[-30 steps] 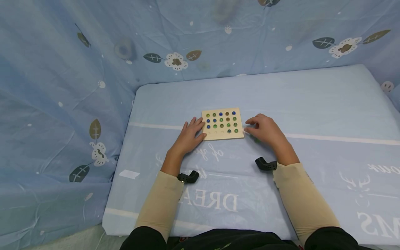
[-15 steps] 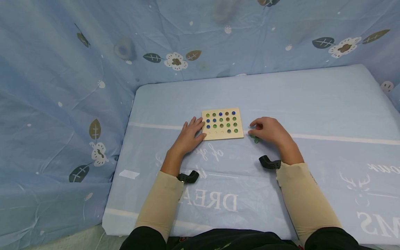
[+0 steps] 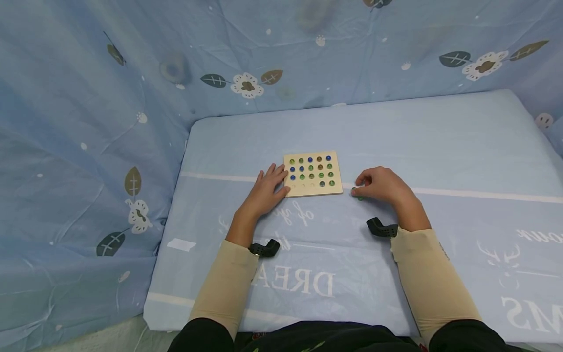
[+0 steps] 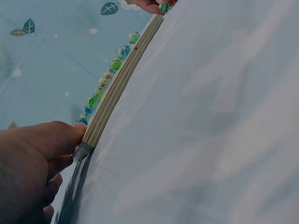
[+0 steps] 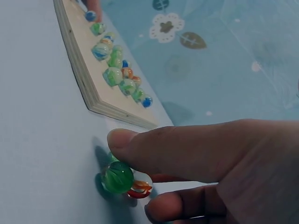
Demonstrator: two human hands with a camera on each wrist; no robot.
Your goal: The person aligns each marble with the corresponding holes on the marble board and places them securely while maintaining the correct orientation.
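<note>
Left hand (image 3: 266, 188), fingers spread, rests against left edge of board (image 3: 308, 192) on desk (image 3: 418, 142), presumably steadying it; right hand (image 3: 383, 184) half-curled at loose marbles (image 5: 117, 177), just beside board, probably for easy reach; grip unclear.

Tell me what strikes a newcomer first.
The wooden board near the head view's centre stands out first, with rows of glass marbles and the left hand at its left edge. Then comes a green marble, right of the board by the right hand.
</note>
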